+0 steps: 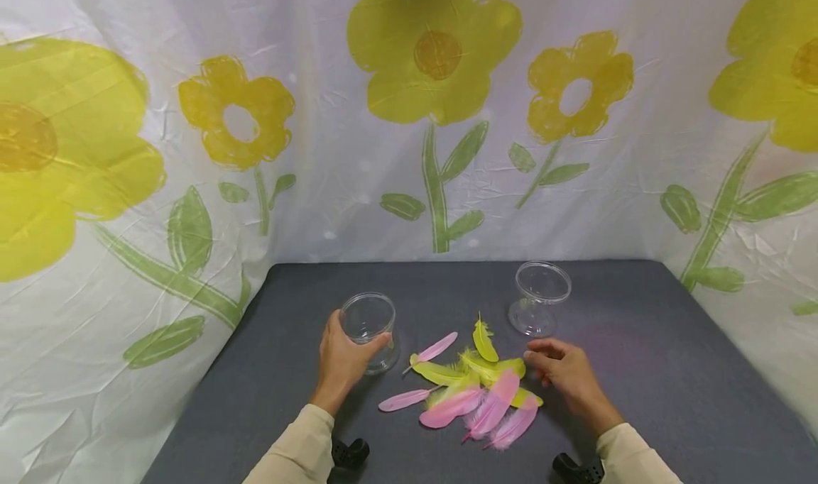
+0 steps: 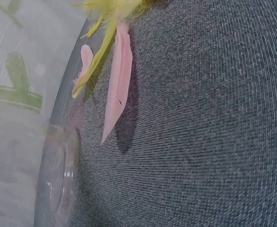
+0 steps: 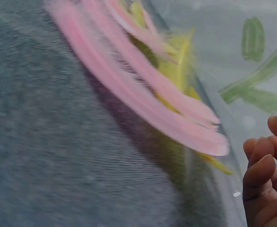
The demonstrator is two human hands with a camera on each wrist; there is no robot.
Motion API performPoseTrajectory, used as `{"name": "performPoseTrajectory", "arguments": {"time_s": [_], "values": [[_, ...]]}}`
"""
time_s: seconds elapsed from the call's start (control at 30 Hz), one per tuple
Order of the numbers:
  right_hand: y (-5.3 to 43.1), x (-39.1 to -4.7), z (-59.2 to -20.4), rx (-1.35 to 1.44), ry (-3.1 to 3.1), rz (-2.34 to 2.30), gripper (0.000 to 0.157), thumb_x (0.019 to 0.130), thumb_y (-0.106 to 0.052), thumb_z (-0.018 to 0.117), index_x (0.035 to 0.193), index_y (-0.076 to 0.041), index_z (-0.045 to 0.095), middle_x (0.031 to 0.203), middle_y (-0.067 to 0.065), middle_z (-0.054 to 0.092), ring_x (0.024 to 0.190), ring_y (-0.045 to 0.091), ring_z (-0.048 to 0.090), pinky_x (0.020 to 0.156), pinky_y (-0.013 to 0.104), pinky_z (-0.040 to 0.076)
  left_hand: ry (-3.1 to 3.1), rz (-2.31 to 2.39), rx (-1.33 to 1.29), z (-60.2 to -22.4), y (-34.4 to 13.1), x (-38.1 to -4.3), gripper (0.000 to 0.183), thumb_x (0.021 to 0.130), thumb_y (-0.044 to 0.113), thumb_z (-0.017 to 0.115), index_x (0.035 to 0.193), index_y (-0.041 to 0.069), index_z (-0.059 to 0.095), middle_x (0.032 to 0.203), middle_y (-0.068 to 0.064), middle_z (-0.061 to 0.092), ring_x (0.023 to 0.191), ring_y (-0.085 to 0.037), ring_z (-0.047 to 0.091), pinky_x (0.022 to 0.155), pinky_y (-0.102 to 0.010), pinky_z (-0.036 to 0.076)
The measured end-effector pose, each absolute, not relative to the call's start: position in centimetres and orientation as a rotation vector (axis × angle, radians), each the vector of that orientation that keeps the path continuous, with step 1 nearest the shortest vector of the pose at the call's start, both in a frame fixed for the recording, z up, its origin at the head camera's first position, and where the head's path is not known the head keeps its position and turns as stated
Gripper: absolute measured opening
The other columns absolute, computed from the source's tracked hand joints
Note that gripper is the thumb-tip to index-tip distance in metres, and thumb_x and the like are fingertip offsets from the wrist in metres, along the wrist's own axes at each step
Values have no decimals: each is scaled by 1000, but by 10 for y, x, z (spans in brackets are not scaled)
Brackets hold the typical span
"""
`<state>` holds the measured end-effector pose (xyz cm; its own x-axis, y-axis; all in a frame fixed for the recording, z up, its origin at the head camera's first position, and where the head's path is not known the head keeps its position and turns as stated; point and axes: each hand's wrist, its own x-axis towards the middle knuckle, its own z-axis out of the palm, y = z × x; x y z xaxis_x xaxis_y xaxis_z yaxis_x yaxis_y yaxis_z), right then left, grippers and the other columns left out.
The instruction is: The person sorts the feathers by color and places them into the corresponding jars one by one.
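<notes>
My left hand (image 1: pixel 344 365) grips a clear plastic cup (image 1: pixel 369 312) near its rim, thumb on the near side and fingers round the left. In the left wrist view the cup's round base (image 2: pixel 65 175) shows at the lower left; the hand is out of that view. Right of the cup lies a loose pile of yellow feathers (image 1: pixel 495 370) and pink feathers (image 1: pixel 452 407). At the pile's right edge my right hand (image 1: pixel 565 376) hovers with loosely bent fingers. The right wrist view shows its thumb apart from the fingertips (image 3: pixel 260 170), holding nothing, beside the pink feathers (image 3: pixel 143 99).
A second clear cup (image 1: pixel 543 284) with a wide rim and round foot stands behind the right hand. Everything rests on a dark grey cloth-covered table (image 1: pixel 447 289). White sheets with printed yellow flowers (image 1: pixel 437 51) enclose the back and sides.
</notes>
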<state>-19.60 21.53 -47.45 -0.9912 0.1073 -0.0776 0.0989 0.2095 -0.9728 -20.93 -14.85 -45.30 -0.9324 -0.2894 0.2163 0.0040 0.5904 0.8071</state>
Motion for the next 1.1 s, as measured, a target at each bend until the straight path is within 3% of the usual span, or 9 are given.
{"name": "performPoseTrajectory", "arguments": {"time_s": [0.63,1.1], "values": [[201,-192,-486,-224,-2562,1925,26,81,-7,75,102,6,67,71,10,61,57,20,55,46,30,47,-2485,-1263,219,-453,-148,-210,106,68,47,85,144,-3,31,141,-25,40,125,-43,42,96,-58,39],[198,-190,-486,-253,-2524,1932,10,80,-2,74,88,3,72,69,7,62,57,18,54,47,27,44,-2498,-1254,229,-454,-148,-208,106,68,46,85,145,-2,30,141,-24,40,125,-43,42,96,-58,39]]}}
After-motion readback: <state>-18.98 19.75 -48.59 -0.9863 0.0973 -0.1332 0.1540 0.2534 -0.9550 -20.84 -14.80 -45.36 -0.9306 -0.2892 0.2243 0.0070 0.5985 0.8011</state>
